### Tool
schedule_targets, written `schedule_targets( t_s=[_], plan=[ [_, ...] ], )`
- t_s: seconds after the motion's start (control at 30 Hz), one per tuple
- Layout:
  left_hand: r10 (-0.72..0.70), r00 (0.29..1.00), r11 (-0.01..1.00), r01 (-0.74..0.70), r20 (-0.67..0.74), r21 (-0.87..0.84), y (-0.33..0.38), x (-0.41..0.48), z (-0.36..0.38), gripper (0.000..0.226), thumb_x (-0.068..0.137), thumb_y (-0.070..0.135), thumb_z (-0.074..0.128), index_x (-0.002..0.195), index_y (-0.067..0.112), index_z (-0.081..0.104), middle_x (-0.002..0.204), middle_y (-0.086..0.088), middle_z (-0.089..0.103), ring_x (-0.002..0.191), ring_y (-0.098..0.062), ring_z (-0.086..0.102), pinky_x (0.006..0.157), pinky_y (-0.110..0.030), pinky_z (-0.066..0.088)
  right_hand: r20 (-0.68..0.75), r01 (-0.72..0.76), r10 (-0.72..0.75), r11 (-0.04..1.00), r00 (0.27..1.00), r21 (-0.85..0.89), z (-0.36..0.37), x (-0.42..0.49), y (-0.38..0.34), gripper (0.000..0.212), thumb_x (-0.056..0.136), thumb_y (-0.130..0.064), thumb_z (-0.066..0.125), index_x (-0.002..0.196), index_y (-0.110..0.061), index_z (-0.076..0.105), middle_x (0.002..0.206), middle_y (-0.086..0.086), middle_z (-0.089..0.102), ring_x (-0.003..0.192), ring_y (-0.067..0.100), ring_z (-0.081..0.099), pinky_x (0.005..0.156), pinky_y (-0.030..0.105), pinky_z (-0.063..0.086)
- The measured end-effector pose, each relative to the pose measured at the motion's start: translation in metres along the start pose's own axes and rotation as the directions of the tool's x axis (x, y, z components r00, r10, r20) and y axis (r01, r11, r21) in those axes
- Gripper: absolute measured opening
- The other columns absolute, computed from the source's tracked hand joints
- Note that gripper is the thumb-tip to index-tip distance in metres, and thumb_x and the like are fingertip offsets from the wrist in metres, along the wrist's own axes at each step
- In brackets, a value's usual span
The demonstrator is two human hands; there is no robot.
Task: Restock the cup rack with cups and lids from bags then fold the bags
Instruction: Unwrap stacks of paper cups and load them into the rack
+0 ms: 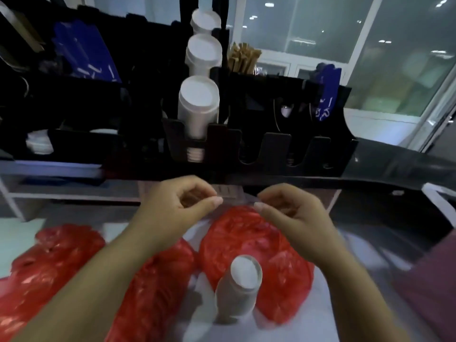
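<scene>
The person's left hand (180,201) and right hand (291,213) are showing bare, with both forearms (98,267) uncovered down to the lower edge. The thumbnails (217,200) are looking short and plain. A blurred maroon patch (429,272), possibly clothing, is showing at the right edge.

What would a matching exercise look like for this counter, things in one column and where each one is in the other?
1 red bags
2 wooden stirrers
3 clear plastic film
4 loose cup stack

A pinched between left hand and right hand
B poking up above the black rack
C crumpled on the table
D standing nearest the camera

Pairs: 1-C, 2-B, 3-A, 4-D
</scene>
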State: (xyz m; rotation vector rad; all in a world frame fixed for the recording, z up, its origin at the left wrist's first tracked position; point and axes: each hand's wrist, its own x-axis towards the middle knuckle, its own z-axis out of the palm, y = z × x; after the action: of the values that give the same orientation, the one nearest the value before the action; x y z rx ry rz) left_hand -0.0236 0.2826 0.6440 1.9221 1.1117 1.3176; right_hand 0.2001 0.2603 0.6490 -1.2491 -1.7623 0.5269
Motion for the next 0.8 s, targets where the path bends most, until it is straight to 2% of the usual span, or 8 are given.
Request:
schedule_targets(
  t_s=[0.07, 0.17, 0.23, 0.33, 0.43, 0.53, 0.63, 0.8],
  plan=[
    [-0.086, 0.996, 0.996, 0.085, 0.024, 0.041, -0.023, -0.018, 0.015, 0.009, 0.075, 0.031, 0.077, 0.074, 0.025, 0.070, 0.071, 0.006, 0.069, 0.065, -0.009, 0.065, 0.064, -0.023, 0.051, 0.057, -0.111, 0.115, 0.992, 0.992, -0.059, 0.011, -0.021, 0.024, 0.023, 0.079, -0.041, 0.074, 0.099, -0.031, 0.066, 0.089, -0.016, 0.068, 0.086, -0.001, 0.063, 0.071, 0.020, 0.051],
    [-0.183, 0.979, 0.976, 0.170, 0.085, 0.139, -0.057, -0.045, 0.033, 0.007, 0.077, 0.023, 0.077, 0.076, 0.025, 0.070, 0.072, 0.010, 0.069, 0.067, -0.008, 0.064, 0.069, -0.027, 0.053, 0.195, -0.181, 0.218, 0.965, 0.956, -0.190, 0.026, -0.046, 0.050, 0.058, 0.074, -0.056, 0.072, 0.125, -0.037, 0.052, 0.118, -0.023, 0.054, 0.107, -0.005, 0.053, 0.087, 0.020, 0.046],
    [-0.221, 0.967, 0.964, 0.198, 0.124, 0.176, -0.075, -0.060, 0.040, 0.008, 0.076, 0.021, 0.078, 0.078, 0.025, 0.071, 0.075, 0.012, 0.069, 0.072, -0.006, 0.065, 0.073, -0.027, 0.052, 0.268, -0.197, 0.264, 0.947, 0.927, -0.253, 0.035, -0.058, 0.062, 0.079, 0.071, -0.054, 0.076, 0.138, -0.038, 0.038, 0.128, -0.022, 0.042, 0.114, -0.004, 0.044, 0.093, 0.018, 0.039],
    [-0.269, 0.952, 0.951, 0.239, 0.147, 0.197, -0.090, -0.077, 0.047, 0.015, 0.075, 0.017, 0.078, 0.077, 0.029, 0.069, 0.076, 0.012, 0.069, 0.076, -0.004, 0.065, 0.075, -0.024, 0.051, 0.309, -0.214, 0.299, 0.935, 0.903, -0.282, 0.051, -0.071, 0.081, 0.096, 0.068, -0.043, 0.082, 0.145, -0.039, 0.025, 0.133, -0.023, 0.031, 0.117, -0.006, 0.034, 0.089, 0.008, 0.029],
    [-0.293, 0.943, 0.937, 0.251, 0.156, 0.245, -0.098, -0.087, 0.052, 0.015, 0.075, 0.018, 0.077, 0.077, 0.030, 0.069, 0.080, 0.011, 0.068, 0.077, -0.004, 0.063, 0.076, -0.023, 0.051, 0.281, -0.283, 0.321, 0.944, 0.904, -0.169, 0.065, -0.081, 0.100, 0.092, 0.069, -0.029, 0.084, 0.139, -0.046, 0.027, 0.133, -0.025, 0.042, 0.119, -0.004, 0.042, 0.085, 0.002, 0.034],
    [-0.290, 0.943, 0.937, 0.245, 0.165, 0.250, -0.100, -0.090, 0.054, 0.011, 0.076, 0.020, 0.076, 0.078, 0.029, 0.070, 0.080, 0.012, 0.067, 0.077, -0.004, 0.062, 0.074, -0.020, 0.049, 0.195, -0.344, 0.344, 0.938, 0.919, -0.033, 0.070, -0.085, 0.109, 0.079, 0.068, -0.022, 0.084, 0.123, -0.053, 0.037, 0.115, -0.035, 0.054, 0.106, -0.009, 0.053, 0.090, 0.012, 0.044],
    [-0.275, 0.951, 0.940, 0.235, 0.142, 0.249, -0.097, -0.088, 0.054, 0.010, 0.076, 0.018, 0.076, 0.078, 0.026, 0.070, 0.079, 0.013, 0.067, 0.078, -0.003, 0.062, 0.072, -0.016, 0.048, 0.091, -0.364, 0.359, 0.931, 0.929, 0.035, 0.069, -0.081, 0.107, 0.071, 0.070, -0.027, 0.083, 0.124, -0.046, 0.040, 0.111, -0.033, 0.056, 0.102, -0.013, 0.053, 0.087, 0.021, 0.047],
    [-0.239, 0.962, 0.944, 0.198, 0.134, 0.263, -0.087, -0.076, 0.049, 0.008, 0.077, 0.026, 0.075, 0.084, 0.027, 0.070, 0.084, 0.011, 0.066, 0.080, -0.004, 0.061, 0.077, -0.026, 0.051, -0.061, -0.319, 0.334, 0.932, 0.941, 0.174, 0.047, -0.058, 0.095, 0.064, 0.076, -0.031, 0.079, 0.129, -0.035, 0.042, 0.114, -0.024, 0.056, 0.101, 0.001, 0.057, 0.078, 0.021, 0.049]
  ],
)
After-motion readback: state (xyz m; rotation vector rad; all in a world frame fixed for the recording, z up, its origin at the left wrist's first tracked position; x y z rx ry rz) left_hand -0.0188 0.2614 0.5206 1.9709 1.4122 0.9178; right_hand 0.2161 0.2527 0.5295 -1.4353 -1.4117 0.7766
